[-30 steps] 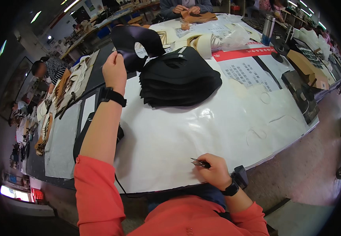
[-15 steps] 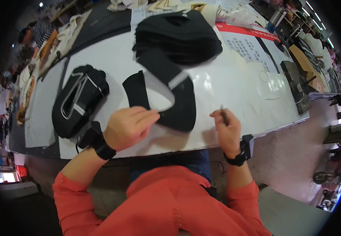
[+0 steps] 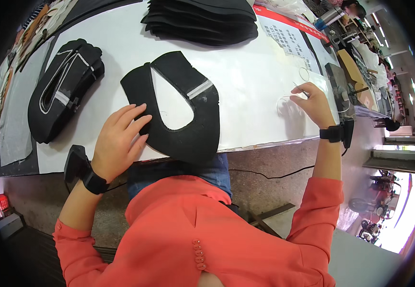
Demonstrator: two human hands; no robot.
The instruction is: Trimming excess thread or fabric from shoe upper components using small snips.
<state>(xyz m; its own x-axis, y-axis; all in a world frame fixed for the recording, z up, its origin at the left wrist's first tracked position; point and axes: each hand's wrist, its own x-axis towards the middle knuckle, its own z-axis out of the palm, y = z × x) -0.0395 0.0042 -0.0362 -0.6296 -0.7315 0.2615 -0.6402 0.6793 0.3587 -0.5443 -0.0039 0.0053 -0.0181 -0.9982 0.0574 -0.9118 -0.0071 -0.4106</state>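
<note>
A black U-shaped shoe upper piece [image 3: 205, 122] with a white strip across one arm lies flat on the white tabletop. My left hand [image 3: 121, 136] rests on its left edge, fingers spread and stretched out. Off to the right, above the table, my right hand [image 3: 315, 103] is closed in a pinch on a thin pointed metal tool [image 3: 302, 91]; the fingers hide most of it. A loose pale thread [image 3: 284, 101] curls by those fingertips.
A bundle of black shoe uppers [image 3: 66, 91] with white edging lies at the left. Behind stands a thick stack of black pieces [image 3: 202, 21]. A dark metal block [image 3: 339, 88], a cardboard box [image 3: 353, 71] and a steel flask [image 3: 329, 18] line the right side.
My right hand has moved right with the tool, away from the upper piece. My left hand has opened from a pinch and spread on its left edge. The view has shifted.
</note>
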